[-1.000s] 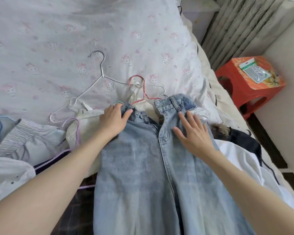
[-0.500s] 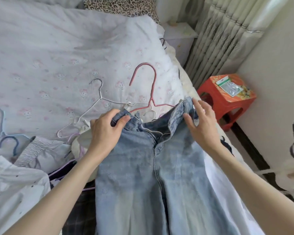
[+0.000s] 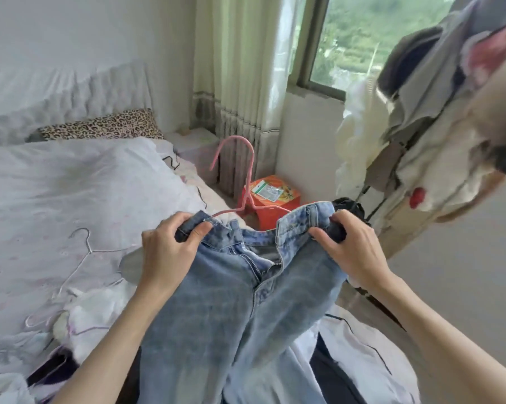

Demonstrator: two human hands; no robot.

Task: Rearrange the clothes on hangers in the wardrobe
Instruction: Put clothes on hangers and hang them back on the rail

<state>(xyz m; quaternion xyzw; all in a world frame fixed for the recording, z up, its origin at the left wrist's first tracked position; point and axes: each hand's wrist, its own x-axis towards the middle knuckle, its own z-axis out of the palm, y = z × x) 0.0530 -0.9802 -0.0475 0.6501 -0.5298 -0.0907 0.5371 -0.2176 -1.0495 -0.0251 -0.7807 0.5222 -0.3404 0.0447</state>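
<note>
Far left: the bed (image 3: 71, 185) under its pale printed cover, a leopard-print pillow (image 3: 100, 126) at the head. A white wire hanger (image 3: 84, 252) lies flat on the cover, well apart from your hands; below it sits a loose heap of white and purple garments (image 3: 80, 322).

Your left hand (image 3: 167, 255) grips the left end of the jeans' waistband, thumb on top, fingers curled under the denim. The light blue jeans (image 3: 231, 316) are held up off the bed between both hands, fly unzipped and gaping, legs trailing down toward you.

The pink hanger (image 3: 247, 176) stands upright just behind the waistband, hook topmost, its shoulders running into the denim. Whether it is threaded through, you cannot tell.

Behind it, an orange stool (image 3: 275, 205) stands on the floor beside the curtain (image 3: 240, 83).

Your right hand (image 3: 348, 252) clutches the right end of the waistband, fingers wrapped over the bunched fabric.

Far right: blurred clothes (image 3: 435, 141) hanging by the window (image 3: 377, 39).
</note>
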